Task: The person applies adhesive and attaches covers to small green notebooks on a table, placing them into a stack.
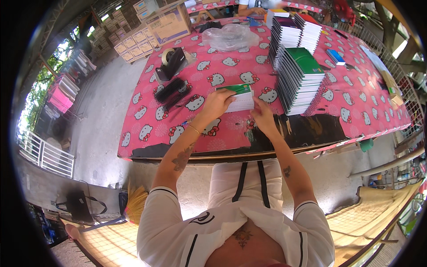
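Note:
In front of me on the table is a small block of white sheets (242, 104) with a green cover, a row of punched holes along its near side. My left hand (218, 103) grips its left end, fingers bent over the cover. At the right edge of the block, my right hand (264, 116) has its fingertips pressed against the corner. Black binding coils (171, 92) lie in a bunch left of my left hand. Right of the block rises a tall stack of green-covered spiral notebooks (299, 84).
Pink patterned cloth (213, 62), torn along the near edge, covers the table. A tape dispenser (171, 64) stands at left. Farther back are clear plastic (231, 36), a cardboard box (169, 24), more notebook stacks (284, 33) and a blue pad (336, 57). Someone sits beyond the table.

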The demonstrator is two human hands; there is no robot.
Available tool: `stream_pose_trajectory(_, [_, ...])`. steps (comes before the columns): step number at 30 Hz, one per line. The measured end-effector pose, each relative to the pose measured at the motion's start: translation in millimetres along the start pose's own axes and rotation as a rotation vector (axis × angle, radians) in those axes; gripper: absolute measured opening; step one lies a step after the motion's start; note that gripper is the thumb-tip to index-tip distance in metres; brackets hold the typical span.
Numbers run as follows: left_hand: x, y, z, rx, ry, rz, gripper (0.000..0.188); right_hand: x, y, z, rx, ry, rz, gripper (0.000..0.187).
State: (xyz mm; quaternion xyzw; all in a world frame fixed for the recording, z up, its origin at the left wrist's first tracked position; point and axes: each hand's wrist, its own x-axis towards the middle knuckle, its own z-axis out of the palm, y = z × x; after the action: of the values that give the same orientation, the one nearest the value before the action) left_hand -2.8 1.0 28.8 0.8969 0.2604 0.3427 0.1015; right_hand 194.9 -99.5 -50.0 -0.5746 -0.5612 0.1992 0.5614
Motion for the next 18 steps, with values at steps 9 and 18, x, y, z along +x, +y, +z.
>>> stream_pose_trajectory(9, [-1, 3, 1, -0.059, -0.003, -0.124, 0.019, 11, -23, -2, -0.343, 0.089, -0.145, 0.044])
stream_pose_trajectory(18, [5, 8, -1, 0.054, 0.112, -0.028, 0.026, 40, -47, -1, 0.234, -0.153, 0.085, 0.060])
